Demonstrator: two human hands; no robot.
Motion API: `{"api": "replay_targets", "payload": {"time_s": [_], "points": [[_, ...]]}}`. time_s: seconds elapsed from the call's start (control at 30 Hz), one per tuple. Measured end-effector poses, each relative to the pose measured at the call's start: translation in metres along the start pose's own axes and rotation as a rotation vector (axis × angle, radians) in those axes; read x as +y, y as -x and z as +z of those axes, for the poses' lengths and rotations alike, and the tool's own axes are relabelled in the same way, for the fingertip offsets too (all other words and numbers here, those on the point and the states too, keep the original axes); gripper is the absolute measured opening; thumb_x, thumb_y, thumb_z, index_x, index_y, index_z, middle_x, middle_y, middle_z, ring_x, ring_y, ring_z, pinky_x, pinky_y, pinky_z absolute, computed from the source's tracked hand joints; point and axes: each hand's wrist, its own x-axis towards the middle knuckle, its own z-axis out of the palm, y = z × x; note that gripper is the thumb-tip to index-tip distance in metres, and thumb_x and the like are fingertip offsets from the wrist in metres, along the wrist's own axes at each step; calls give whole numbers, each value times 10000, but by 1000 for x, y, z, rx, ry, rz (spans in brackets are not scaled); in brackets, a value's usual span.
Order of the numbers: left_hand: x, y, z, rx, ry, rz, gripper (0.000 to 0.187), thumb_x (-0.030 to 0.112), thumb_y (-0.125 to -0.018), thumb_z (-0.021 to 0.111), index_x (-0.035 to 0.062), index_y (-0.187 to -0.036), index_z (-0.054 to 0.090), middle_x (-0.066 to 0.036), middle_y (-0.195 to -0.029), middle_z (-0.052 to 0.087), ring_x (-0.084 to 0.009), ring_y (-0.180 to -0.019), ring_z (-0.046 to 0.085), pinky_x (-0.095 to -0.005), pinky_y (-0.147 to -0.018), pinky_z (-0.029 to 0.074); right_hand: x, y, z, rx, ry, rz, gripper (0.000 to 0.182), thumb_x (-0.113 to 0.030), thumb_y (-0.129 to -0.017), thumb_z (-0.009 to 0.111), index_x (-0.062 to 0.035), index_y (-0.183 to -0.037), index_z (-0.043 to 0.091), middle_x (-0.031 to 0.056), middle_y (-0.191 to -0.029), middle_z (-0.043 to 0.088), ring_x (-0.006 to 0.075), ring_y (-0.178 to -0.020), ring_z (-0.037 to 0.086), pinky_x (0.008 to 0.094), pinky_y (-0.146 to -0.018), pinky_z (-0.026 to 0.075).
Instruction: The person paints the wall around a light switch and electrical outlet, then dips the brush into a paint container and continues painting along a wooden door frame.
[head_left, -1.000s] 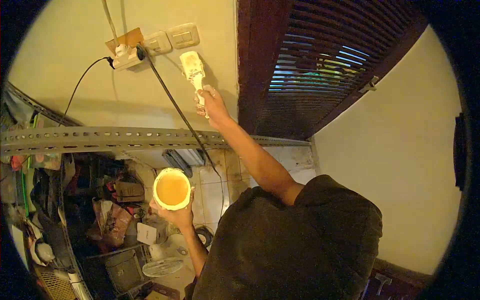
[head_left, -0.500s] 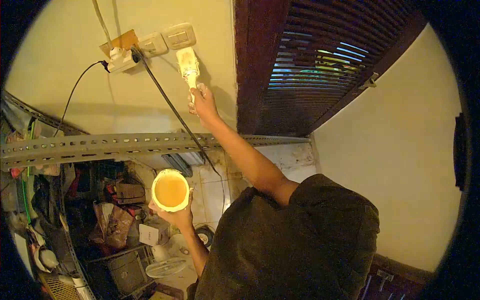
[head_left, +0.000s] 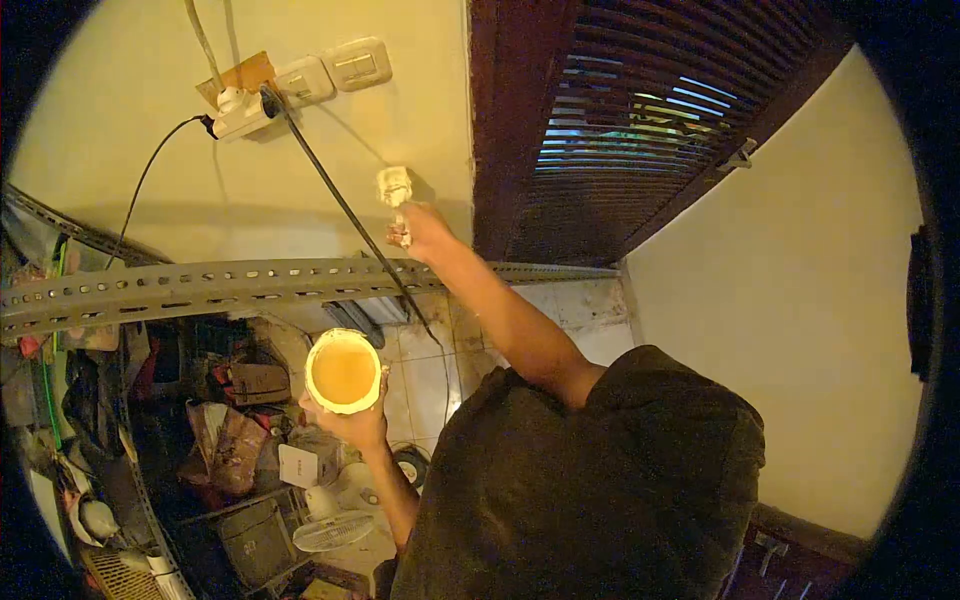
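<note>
My right hand point(head_left: 422, 232) grips the handle of a paintbrush point(head_left: 395, 186), its head caked in pale yellow paint. The bristles are up against the pale yellow wall point(head_left: 330, 190), below two light switches point(head_left: 358, 64) and left of the dark wooden window frame. Lower down, my left hand point(head_left: 355, 425) is wrapped around a round paint container point(head_left: 343, 372) from below. Paint coats its rim, and yellowish-orange paint shows inside.
A white power adapter point(head_left: 243, 112) with plugged-in cords sits left of the switches. One black cable point(head_left: 345, 205) runs down past a perforated metal shelf rail point(head_left: 200, 285). Louvred shutters point(head_left: 640, 130) stand at the right. Below lie a fan point(head_left: 332, 532), boxes and bags.
My right hand and the paintbrush have moved down the wall, away from the switches. My left hand holds the paint container in nearly the same place.
</note>
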Motion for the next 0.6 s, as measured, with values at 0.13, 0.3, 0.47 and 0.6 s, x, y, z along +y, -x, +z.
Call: {"api": "replay_targets", "payload": {"time_s": [0.13,0.3,0.47,0.6], "points": [[3,0,1,19,53,-59,789,174,-597,946,-31,-1203,484,-139,-1161,587,-226,-1035,580,-370,-924,475,-9,-6,2,-58,-28,-94,74,-116,-916,532,-65,-901,480,43,-713,473,155,-529,472,335,-442,421],[1,0,5,60,185,-55,781,178,-597,945,-42,-1208,512,-136,-1155,586,-230,-1031,582,-378,-916,474,-34,0,40,-95,98,-297,88,-76,-921,499,-76,-861,434,13,-645,410,116,-477,409,278,-410,350],[-4,0,2,79,61,-27,859,263,-504,975,-16,-1181,526,-118,-1106,577,-242,-978,602,-371,-867,482,-53,50,69,-190,83,-429,103,-93,-933,496,-81,-883,406,21,-656,436,91,-470,369,258,-384,283],[2,-3,0,84,144,-58,846,246,-517,973,-14,-1187,525,-107,-1096,572,-238,-980,593,-367,-865,480,-53,64,63,-195,88,-455,106,-95,-927,505,-84,-898,404,25,-657,439,89,-471,369,261,-385,282]]}}
